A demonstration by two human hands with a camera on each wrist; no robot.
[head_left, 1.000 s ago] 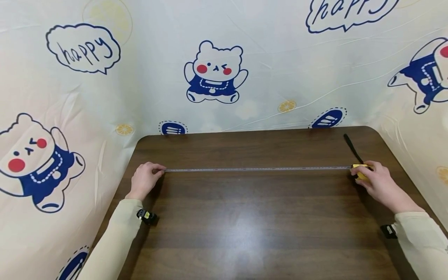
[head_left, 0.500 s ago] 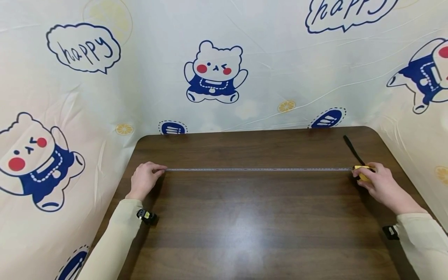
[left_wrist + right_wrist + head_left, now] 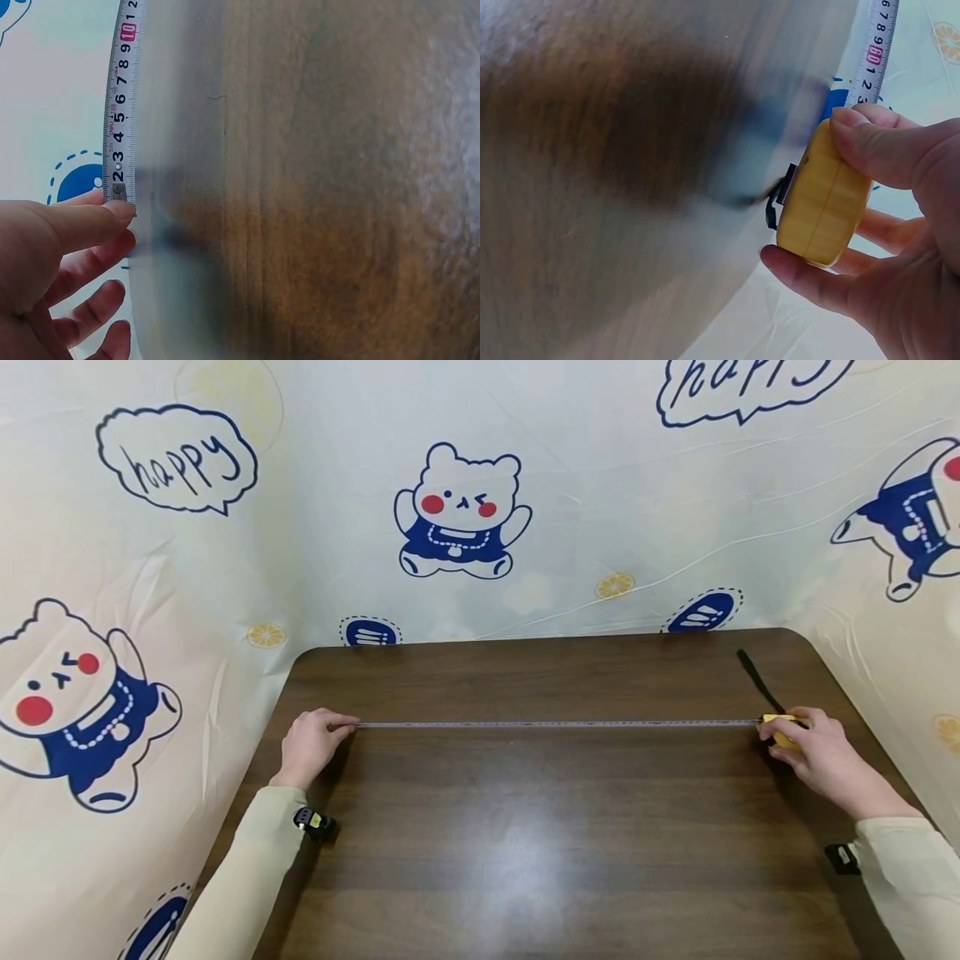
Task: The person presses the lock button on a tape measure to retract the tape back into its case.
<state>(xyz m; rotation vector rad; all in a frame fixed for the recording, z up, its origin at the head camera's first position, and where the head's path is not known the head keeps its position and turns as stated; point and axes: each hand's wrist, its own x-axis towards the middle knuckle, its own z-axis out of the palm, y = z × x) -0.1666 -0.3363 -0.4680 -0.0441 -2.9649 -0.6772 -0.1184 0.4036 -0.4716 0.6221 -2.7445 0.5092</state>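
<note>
A tape measure with a yellow case sits in my right hand, its thumb on top and fingers beneath. The pale blade stretches straight across the table to my left hand. There the thumb and a finger pinch the metal end hook, while the other fingers curl loosely below. In the left wrist view the scale climbs from 2 past a red 10. Near the case, a red 60 shows on the blade in the right wrist view. A black strap trails from the case toward the table's back.
The brown wooden table has rounded back corners and a bright reflection in its middle. Behind and at both sides hangs a pale cloth printed with bears. Small black wrist devices ride on both cuffs.
My right hand has shifted slightly to the right with the case, so a little more blade shows. The left hand stays almost where it was.
</note>
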